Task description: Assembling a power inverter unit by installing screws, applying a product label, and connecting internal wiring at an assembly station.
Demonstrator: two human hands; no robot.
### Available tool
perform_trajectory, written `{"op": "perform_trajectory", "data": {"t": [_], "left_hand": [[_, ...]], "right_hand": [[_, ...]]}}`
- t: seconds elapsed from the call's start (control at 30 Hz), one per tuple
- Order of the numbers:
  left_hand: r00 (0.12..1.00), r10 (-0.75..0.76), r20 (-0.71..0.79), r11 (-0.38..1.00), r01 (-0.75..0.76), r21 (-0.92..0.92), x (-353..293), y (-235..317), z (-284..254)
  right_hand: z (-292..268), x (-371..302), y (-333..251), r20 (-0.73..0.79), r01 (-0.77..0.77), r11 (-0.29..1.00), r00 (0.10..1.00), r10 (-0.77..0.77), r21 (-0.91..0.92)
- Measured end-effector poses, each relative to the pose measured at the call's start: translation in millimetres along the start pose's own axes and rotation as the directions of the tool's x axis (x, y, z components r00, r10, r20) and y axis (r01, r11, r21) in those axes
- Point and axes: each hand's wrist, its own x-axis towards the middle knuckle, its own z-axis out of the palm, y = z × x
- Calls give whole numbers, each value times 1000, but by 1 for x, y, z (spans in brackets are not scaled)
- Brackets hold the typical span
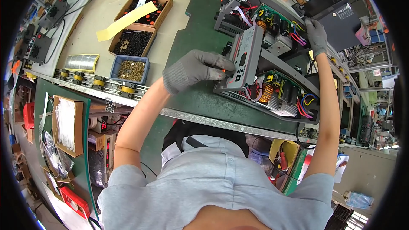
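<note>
Two open grey electronic units lie side by side on the green work surface, their circuit boards, coils and coloured wires exposed. My left hand [200,70], in a grey knit glove, is closed on the left edge of the nearer unit's front panel [243,61]. That panel has a dark display and buttons and stands tilted. The nearer unit's inside [277,96] shows a copper coil and a finned heat sink. My gloved right hand [316,36] rests by the rear right end of the farther unit [272,21]; its fingertips are partly hidden, so its grip is unclear.
Left on the pale board stand boxes of black and orange parts [159,6], black screws [140,51] and a blue bin of brass-coloured screws [145,64]. A yellow strip [123,22] lies across two boxes. A roller rail [98,82] runs along the near side. A dark box [341,21] stands far right.
</note>
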Motion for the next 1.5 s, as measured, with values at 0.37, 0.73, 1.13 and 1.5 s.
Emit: {"op": "perform_trajectory", "data": {"t": [0.37,0.73,1.13,1.5], "left_hand": [[974,-195,-112,959,165,-231,2,-15,0],[986,-149,-80,975,134,-175,3,-10,3],[996,18,-91,995,-9,103,5,-9,0],[990,-15,-141,998,24,60,-1,-10,12]], "right_hand": [[6,10,15,25,-9,999,1000,10,-39],[4,7,13,32,-7,999,999,8,-49],[1,6,1,94,-90,994,991,96,-59],[-6,-5,-10,63,-66,998,996,64,21]]}}
